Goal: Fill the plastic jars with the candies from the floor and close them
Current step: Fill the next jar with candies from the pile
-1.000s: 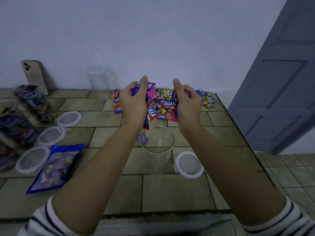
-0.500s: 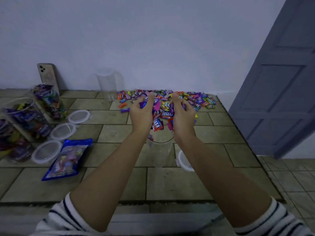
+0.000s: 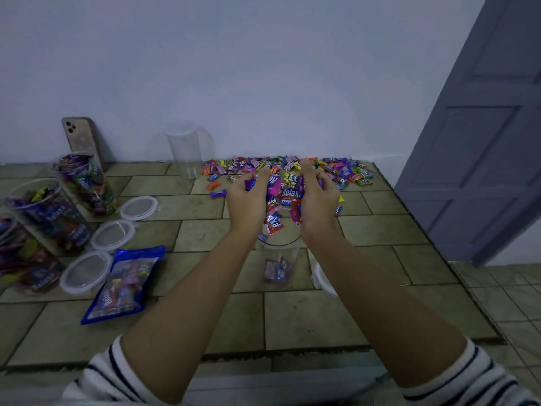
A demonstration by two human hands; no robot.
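My left hand [image 3: 247,205] and my right hand [image 3: 317,202] cup a bunch of wrapped candies [image 3: 285,194] between them, right above a clear plastic jar [image 3: 278,259] that stands on the tiled floor. Candies drop from the bunch, and a few lie at the jar's bottom. Its white lid [image 3: 323,278] lies to the right, partly hidden by my right forearm. A pile of loose candies [image 3: 336,169] spreads along the wall behind my hands.
An empty clear jar [image 3: 186,150] stands by the wall. At the left are three filled jars [image 3: 48,218], three lids [image 3: 112,234], a blue candy bag [image 3: 124,284] and a phone [image 3: 82,139] leaning on the wall. A grey door [image 3: 480,142] is at right.
Both hands carried the candy bunch down from the pile to just over the jar's mouth, and candies have fallen into the jar, which held nothing a second ago.
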